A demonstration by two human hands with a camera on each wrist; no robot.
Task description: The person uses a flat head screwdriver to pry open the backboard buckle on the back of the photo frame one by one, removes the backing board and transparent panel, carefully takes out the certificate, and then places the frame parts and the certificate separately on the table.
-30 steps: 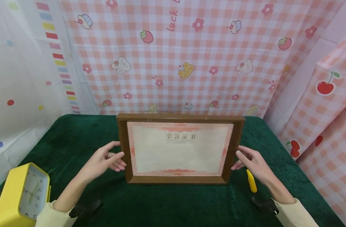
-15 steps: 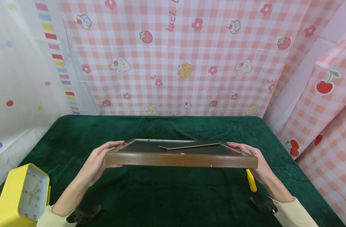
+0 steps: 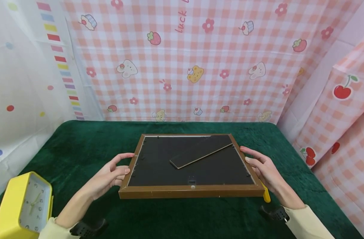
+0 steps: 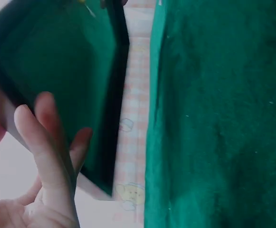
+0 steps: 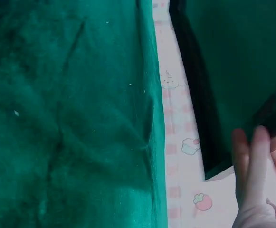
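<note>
A brown picture frame (image 3: 158,191) is held over the table, its black back (image 3: 158,152) facing up toward the head camera. On that back lies a slanted black stand flap (image 3: 204,151), one long edge raised. My left hand (image 3: 108,176) grips the frame's left side between thumb and fingers. On the opposite side, my right hand (image 3: 265,171) holds the right edge the same way. The left wrist view shows the frame's dark front side (image 4: 71,61) with fingertips over its edge. In the right wrist view, fingers reach onto the frame's border (image 5: 195,80). The certificate side is hidden from the head view.
A yellow alarm clock (image 3: 13,205) stands at the left front. A slim yellow object (image 3: 266,196) lies by my right hand, partly covered by the frame. The table has a dark green cloth (image 3: 182,219); a pink checked curtain (image 3: 182,53) hangs behind.
The frame first showed its certificate face, then tipped nearly level with its back upward. Now the back is tilted more toward the head camera. Both hands have kept to its sides.
</note>
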